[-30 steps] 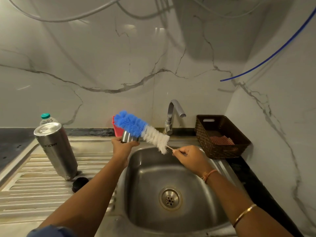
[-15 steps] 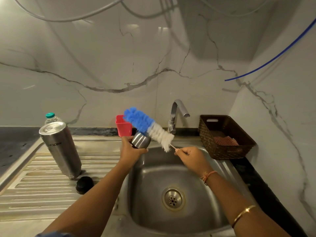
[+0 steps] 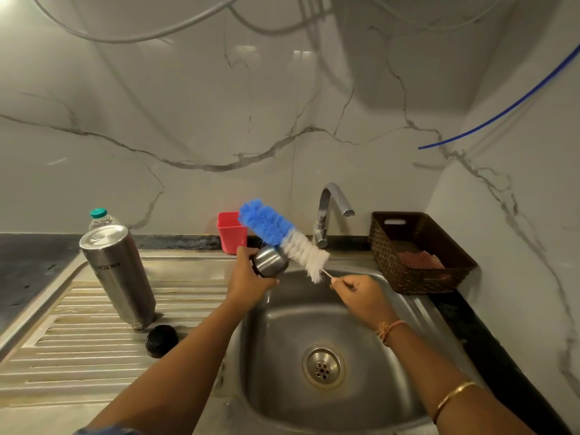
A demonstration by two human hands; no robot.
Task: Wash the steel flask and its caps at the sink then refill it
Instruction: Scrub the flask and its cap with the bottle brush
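Since earlier, tips the domed steel cap (image 3: pixel 270 261) clear of the bristles, left hand (image 3: pixel 248 279) fingers curled round it above the sink (image 3: pixel 282 328). Pinches the fluffy brush (image 3: pixel 282 235) by its thin stick with the right hand (image 3: pixel 361 293). On ribbed bench (image 3: pixel 78 356): round black cap (image 3: pixel 161 340), cylindrical flask (image 3: pixel 117 274) standing on end.

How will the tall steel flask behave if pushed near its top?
The steel flask is tall and narrow, so it would probably tip rather than slide. Its smooth round body may then roll on the ribbed draining board.
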